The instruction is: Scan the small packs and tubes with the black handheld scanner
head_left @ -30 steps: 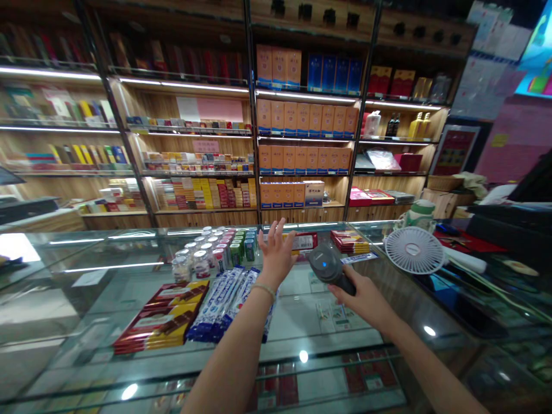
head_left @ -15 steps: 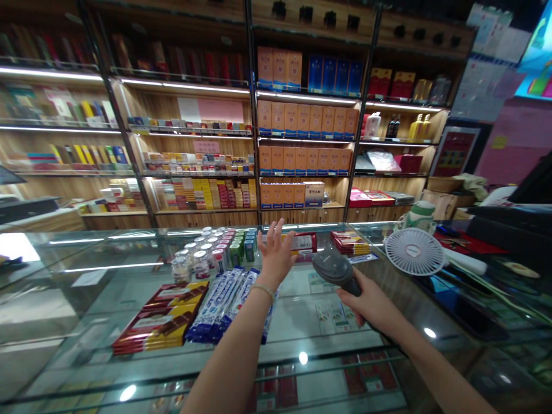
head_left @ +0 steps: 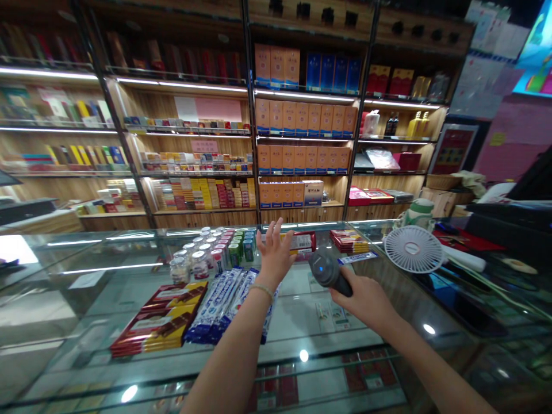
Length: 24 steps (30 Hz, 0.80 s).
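Note:
My right hand (head_left: pixel 366 302) is wrapped round the handle of a dark grey barcode scanner (head_left: pixel 324 266), which has a small blue light lit on top. My left hand (head_left: pixel 275 256) is raised over the glass counter with its fingers spread. Just behind its thumb is a red-wrapped chocolate bar (head_left: pixel 305 242) with a white barcode label facing me, partly hidden by the hand. Below my left wrist lie blue-and-white snack packets (head_left: pixel 222 305). Left of them are stacked red-and-yellow chocolate bars (head_left: pixel 161 319). Small clear jars (head_left: pixel 199 264) and green tubes (head_left: pixel 235 252) stand in rows behind.
Another stack of chocolate bars (head_left: pixel 350 240) lies at the counter's back, near a single blue-and-white packet (head_left: pixel 357 257). A white fan (head_left: pixel 413 248) and a green-lidded bottle (head_left: pixel 420 213) stand on the right. Shelves of boxed goods (head_left: pixel 306 117) line the wall behind the glass counter (head_left: pixel 297 328).
My right hand has moved slightly left with the scanner, whose head has turned and now shows a blue light. My left hand has hardly moved.

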{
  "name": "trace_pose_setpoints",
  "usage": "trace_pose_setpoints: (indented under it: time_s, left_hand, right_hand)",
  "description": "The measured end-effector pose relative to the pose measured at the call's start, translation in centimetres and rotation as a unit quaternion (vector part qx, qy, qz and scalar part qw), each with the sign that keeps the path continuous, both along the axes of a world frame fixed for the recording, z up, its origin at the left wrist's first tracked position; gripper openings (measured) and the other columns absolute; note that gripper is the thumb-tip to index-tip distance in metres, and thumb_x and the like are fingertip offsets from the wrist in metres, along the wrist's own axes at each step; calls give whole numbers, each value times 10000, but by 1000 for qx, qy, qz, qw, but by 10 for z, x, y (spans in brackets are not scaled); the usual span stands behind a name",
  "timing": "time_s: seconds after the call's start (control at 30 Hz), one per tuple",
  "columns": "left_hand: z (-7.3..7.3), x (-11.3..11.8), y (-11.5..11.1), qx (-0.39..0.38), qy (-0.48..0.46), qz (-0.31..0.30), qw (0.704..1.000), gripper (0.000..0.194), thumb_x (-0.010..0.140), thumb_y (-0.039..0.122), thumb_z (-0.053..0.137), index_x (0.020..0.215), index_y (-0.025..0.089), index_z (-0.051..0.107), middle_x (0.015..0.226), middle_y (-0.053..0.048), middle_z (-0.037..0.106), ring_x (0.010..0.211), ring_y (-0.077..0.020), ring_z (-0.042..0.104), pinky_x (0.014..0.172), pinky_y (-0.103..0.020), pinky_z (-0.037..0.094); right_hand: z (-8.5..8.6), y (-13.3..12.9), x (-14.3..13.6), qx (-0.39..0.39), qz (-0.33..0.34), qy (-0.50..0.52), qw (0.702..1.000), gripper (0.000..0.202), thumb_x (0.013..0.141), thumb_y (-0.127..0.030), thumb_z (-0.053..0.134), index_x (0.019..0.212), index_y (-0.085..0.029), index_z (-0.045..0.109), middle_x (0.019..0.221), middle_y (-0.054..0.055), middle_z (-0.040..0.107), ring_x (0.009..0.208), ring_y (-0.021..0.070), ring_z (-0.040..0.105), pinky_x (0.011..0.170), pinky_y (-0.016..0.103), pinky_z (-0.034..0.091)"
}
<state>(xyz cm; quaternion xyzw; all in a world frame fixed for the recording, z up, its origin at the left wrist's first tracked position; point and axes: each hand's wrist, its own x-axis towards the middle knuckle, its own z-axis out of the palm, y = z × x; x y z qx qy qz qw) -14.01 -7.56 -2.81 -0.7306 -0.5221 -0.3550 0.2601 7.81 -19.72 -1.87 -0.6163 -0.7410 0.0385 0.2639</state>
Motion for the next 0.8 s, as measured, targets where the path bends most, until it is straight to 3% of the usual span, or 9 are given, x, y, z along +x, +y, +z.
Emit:
trace_pose_setpoints:
  time_s: [0.07, 0.17, 0.23, 0.37, 0.6, 0.8]
  left_hand:
    - [0, 0, 0, 4, 2, 1, 1000, 672, 675, 351, 874, 1289, 299, 608, 1639, -164, 339, 1524, -370, 274, 1211, -669, 99]
    - [1, 0, -1, 8, 3, -1, 1000, 681, 670, 345, 877, 1293, 297, 607, 1631, -173, 348, 1522, -374, 277, 1210, -671, 95]
    - [1, -1, -1, 9, 4, -2, 1000, 681, 670, 339, 876, 1293, 298, 606, 1630, -173, 349, 1522, -374, 278, 1211, -670, 93]
    - [1, -1, -1, 9, 6, -2, 1000, 674, 670, 335, 874, 1289, 295, 609, 1631, -174, 346, 1521, -374, 276, 1215, -664, 87]
    - [1, 0, -2, 8, 7, 0, 1000, 674, 662, 324, 875, 1280, 290, 608, 1630, -173, 349, 1517, -372, 282, 1214, -666, 89]
    - [0, -1, -1, 11, 11, -1, 1000, 659, 675, 322, 863, 1280, 294, 604, 1634, -167, 341, 1519, -367, 278, 1215, -663, 85]
  right_hand:
    - [-6, 5, -2, 70, 10, -50, 996, 242, 853, -346, 598, 1035, -209, 679, 1057, 114, 767, 994, 317, 719, 903, 476, 527]
    - [-18, 14, -5, 194, 39, -124, 972, 227, 798, -327, 657, 983, -200, 693, 1453, 146, 584, 1368, 375, 498, 1166, 648, 289]
    - [-28, 20, -8, 233, 43, -150, 960, 236, 788, -355, 679, 961, -195, 699, 1563, 145, 463, 1471, 389, 357, 1204, 695, 158]
    - [-43, 28, -14, 259, 44, -185, 947, 267, 768, -388, 712, 938, -183, 700, 1623, 147, 365, 1529, 383, 233, 1230, 687, 38]
    - [-54, 35, -18, 243, 38, -196, 949, 291, 754, -424, 742, 921, -190, 696, 1634, 132, 351, 1540, 382, 196, 1235, 663, 4]
    - [-53, 37, -17, 187, 60, -160, 967, 389, 787, -565, 732, 953, -214, 701, 1627, 138, 361, 1537, 371, 211, 1218, 665, 94]
